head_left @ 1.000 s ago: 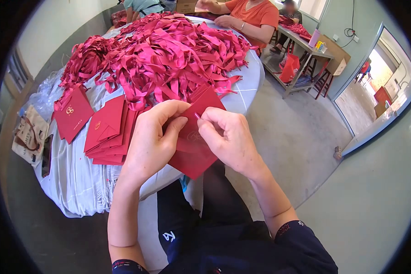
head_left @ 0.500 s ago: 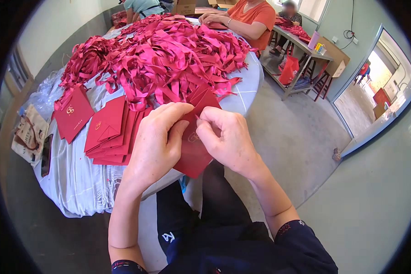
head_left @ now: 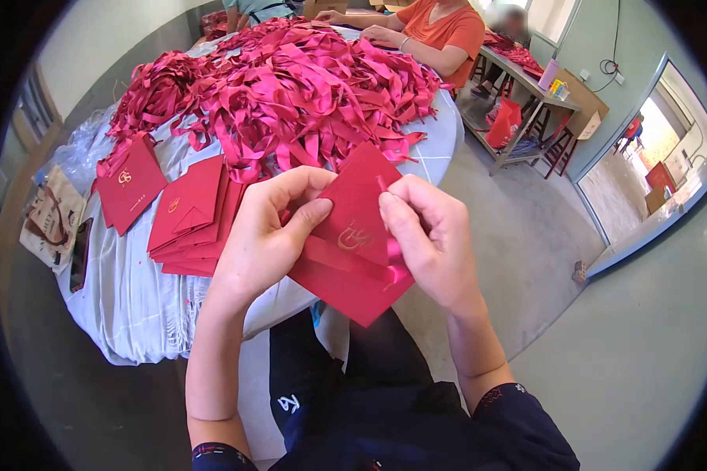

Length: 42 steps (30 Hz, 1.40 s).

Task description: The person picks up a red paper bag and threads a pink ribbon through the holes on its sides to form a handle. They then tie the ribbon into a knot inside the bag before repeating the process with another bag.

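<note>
A red paper bag with a gold emblem is held flat and tilted between my hands, above my lap at the table's edge. My left hand pinches its left side, thumb on the front. Between thumb and fingers, my right hand grips a pink ribbon by the bag's upper right edge; the ribbon hangs across the front. Left of my hands lie a stack of red bags and another red bag. Behind them a big heap of pink-red ribbons covers much of the table.
The round table has a pale cloth. At its left are a phone, a printed cloth bag and clear plastic. A person in orange sits across; others are farther back. A metal workbench stands right.
My right hand has moved right, drawing the ribbon out into view. The bag now shows more of its front and emblem. The person in orange has moved one hand away from the other.
</note>
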### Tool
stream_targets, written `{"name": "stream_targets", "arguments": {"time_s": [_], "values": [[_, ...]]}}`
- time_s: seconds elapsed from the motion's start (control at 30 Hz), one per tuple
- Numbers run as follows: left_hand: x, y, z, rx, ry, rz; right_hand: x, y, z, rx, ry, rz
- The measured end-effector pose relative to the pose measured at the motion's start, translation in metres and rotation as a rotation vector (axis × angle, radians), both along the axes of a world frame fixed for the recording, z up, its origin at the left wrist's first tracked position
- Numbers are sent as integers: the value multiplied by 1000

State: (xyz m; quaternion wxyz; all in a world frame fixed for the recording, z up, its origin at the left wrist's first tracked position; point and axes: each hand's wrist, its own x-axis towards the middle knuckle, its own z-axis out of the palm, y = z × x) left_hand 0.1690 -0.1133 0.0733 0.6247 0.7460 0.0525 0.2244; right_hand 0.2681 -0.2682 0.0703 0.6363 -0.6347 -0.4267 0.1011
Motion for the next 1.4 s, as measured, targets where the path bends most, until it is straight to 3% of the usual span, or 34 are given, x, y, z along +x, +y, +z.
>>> {"name": "stream_targets", "arguments": {"time_s": [0.37,0.57,0.73,0.9,1.03,1.1,1.23,1.3,1.4], "values": [[0,0,-1,-46,-12,-40,2,1,-5,63,-27,-6],[1,0,-3,-44,-8,-53,1,2,-5,10,3,-7],[-2,-4,2,-3,-9,-79,2,5,-4,-129,-161,0],[-6,-11,3,258,-83,37,2,4,-3,-146,-128,-8],[-7,-10,2,243,-65,31,-1,2,-1,-137,-109,-21],[-7,-10,1,421,-97,68,-2,2,0,-136,-93,-27],[-7,-13,0,501,-135,94,-1,2,5,-177,-138,-53],[-9,-15,4,691,-132,151,1,3,7,-197,-160,-59],[-10,-23,10,783,-94,209,6,5,7,-197,-243,-55]]}}
